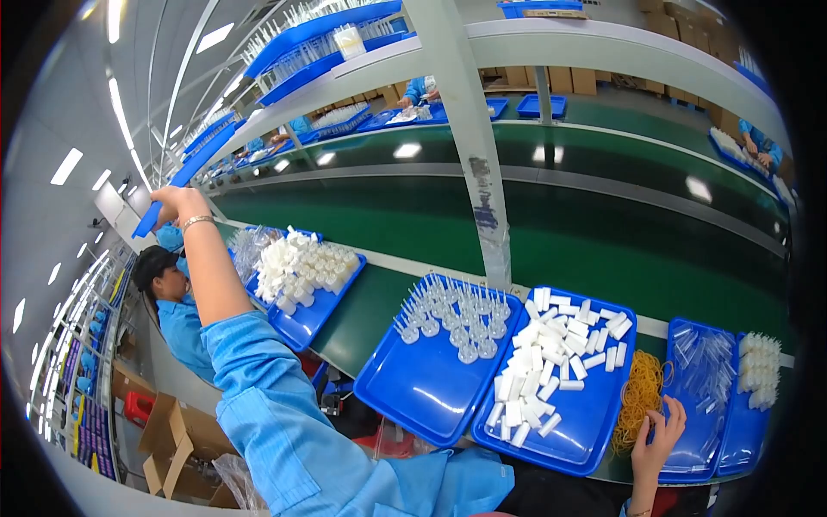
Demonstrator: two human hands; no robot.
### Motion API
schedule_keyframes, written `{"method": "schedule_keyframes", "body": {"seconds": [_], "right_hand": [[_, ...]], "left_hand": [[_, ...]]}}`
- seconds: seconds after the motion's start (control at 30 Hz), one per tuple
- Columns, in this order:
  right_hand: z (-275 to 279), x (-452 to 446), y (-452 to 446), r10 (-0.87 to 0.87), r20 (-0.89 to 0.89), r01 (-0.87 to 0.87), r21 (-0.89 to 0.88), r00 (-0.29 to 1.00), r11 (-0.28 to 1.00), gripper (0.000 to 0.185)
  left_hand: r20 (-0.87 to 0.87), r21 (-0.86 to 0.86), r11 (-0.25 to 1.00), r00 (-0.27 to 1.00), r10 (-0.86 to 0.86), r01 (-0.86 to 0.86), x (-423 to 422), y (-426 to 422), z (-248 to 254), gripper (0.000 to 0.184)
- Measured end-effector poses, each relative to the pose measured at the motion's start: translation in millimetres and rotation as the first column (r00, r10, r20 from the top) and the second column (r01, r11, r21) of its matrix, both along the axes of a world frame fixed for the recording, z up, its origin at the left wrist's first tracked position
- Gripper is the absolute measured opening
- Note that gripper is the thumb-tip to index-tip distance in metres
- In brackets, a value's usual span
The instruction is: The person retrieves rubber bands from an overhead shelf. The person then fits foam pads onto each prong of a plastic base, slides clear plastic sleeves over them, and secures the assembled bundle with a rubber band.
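Note:
My left hand (178, 207) is raised at the far upper left, its fingers closed on the edge of a blue tray (148, 221) at shelf height. Most of that tray is hidden or seen edge-on. My right hand (662, 435) is low at the right, fingers loosely bent and apart, at the edge of a pile of yellow rubber bands (639, 392). Left of the pile is a blue tray (594, 444) of white rectangular blocks (551, 353). Beside it, another blue tray (422, 396) holds clear round-based pieces with thin upright stems (465, 323).
Further left, a blue tray (301, 327) carries white cup-like parts (297, 263). Clear thin pieces (702, 358) and white parts (758, 370) lie in trays at right. A shelf post (469, 146) rises ahead. A person in blue (177, 319) sits at left, near an open carton (185, 448).

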State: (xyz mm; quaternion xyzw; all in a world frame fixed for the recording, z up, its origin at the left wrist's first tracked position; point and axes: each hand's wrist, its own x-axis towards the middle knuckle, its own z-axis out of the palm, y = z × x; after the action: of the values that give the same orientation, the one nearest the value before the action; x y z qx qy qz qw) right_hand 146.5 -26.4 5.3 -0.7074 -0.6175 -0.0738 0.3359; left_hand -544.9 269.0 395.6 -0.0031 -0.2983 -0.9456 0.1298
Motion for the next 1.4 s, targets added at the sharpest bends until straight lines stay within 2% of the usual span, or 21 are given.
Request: {"method": "schedule_keyframes", "body": {"seconds": [0.1,0.13,0.23,0.27,0.4,0.5,0.6,0.7,0.73,0.83,0.87,0.97,1.1,1.13,1.23,1.27,1.4], "right_hand": [[-2,0,4,-0.037,-0.005,0.037,0.006,0.999,0.999,0.012],[-2,-2,5,-0.049,-0.011,0.049,-0.001,0.999,0.999,0.011],[2,-4,8,-0.074,-0.027,0.074,-0.021,0.997,0.997,0.011],[4,-6,8,-0.083,-0.029,0.082,-0.029,0.996,0.996,0.01],[3,-5,8,-0.128,-0.117,0.13,0.002,0.985,0.992,0.012],[5,-4,8,-0.173,-0.08,0.174,0.005,0.982,0.985,0.01],[4,-3,5,-0.205,-0.026,0.205,-0.007,0.978,0.979,0.009],[2,3,3,-0.248,0.07,0.249,-0.004,0.966,0.969,0.008],[1,9,2,-0.263,0.115,0.265,0.0,0.958,0.964,0.008],[-10,43,-9,-0.311,0.117,0.312,0.012,0.943,0.95,0.007],[-10,52,-14,-0.339,0.119,0.342,-0.005,0.933,0.94,0.005],[-7,61,-24,-0.394,0.174,0.4,0.002,0.902,0.917,0.005],[-24,73,-33,-0.416,0.17,0.421,0.004,0.893,0.907,0.006],[-26,74,-33,-0.423,0.175,0.43,0.001,0.889,0.903,0.006],[-31,73,-32,-0.431,0.186,0.44,-0.012,0.883,0.898,0.006],[-32,73,-31,-0.423,0.187,0.433,-0.015,0.887,0.901,0.006],[-37,78,-31,-0.425,0.169,0.434,-0.014,0.889,0.901,0.006]], "left_hand": [[0.08,-0.038,0.998,0.995,0.062,-0.059,-1,28,19,0.084],[0.078,-0.044,0.999,0.997,0.024,-0.021,-3,37,22,0.094],[0.051,-0.063,0.997,0.998,0.048,-0.045,6,57,30,0.094],[-0.008,-0.023,1.0,1.0,-0.009,0.009,13,63,30,0.094],[0.02,-0.057,0.998,0.999,-0.032,0.033,28,81,29,0.092],[0.03,-0.119,0.993,1.0,-0.004,0.008,26,97,27,0.094],[-0.134,-0.088,0.996,0.991,0.019,-0.031,23,112,21,0.098],[-0.085,-0.297,0.953,0.993,-0.082,0.053,19,125,17,0.103],[-0.08,-0.325,0.946,0.996,-0.04,0.012,19,131,15,0.109],[-0.132,-0.379,0.924,0.984,-0.118,0.059,36,127,9,0.113],[-0.139,-0.393,0.92,0.989,-0.057,-0.002,19,141,12,0.12],[-0.184,-0.284,0.954,0.971,-0.151,0.094,52,125,13,0.12],[-0.231,-0.164,0.983,0.966,-0.116,0.078,26,134,14,0.11],[-0.205,-0.206,0.977,0.974,-0.095,0.052,27,133,14,0.099],[-0.205,-0.288,0.956,0.971,-0.122,0.059,21,132,11,0.089],[-0.18,-0.267,0.961,0.976,-0.119,0.068,22,136,10,0.077],[-0.153,-0.319,0.946,0.981,-0.116,0.062,21,142,8,0.062]]}}
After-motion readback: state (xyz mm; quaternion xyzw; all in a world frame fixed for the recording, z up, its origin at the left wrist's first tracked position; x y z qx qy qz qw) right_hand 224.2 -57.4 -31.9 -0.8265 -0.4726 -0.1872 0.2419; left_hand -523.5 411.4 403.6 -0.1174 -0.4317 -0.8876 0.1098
